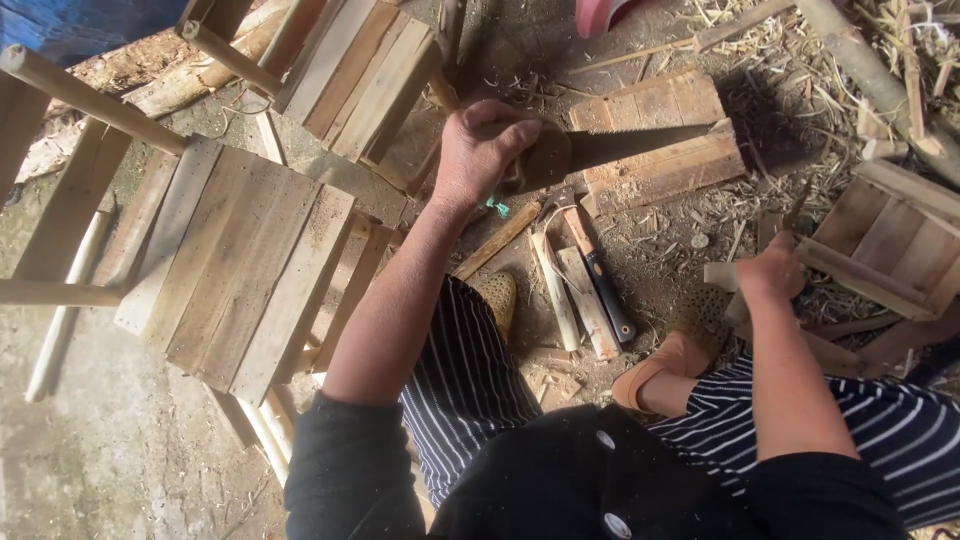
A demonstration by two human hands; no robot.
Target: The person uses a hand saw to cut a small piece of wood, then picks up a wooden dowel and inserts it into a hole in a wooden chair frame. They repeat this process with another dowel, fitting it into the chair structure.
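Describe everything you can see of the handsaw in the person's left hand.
The handsaw has a rounded wooden handle, mostly hidden inside the closed left hand, and a dark, dull metal blade that tapers toward its tip. It lies roughly level, with the blade pointing to the right of the picture. The blade passes over a small slatted wooden panel on the ground; whether it touches the wood cannot be told. Its teeth are too small to make out.
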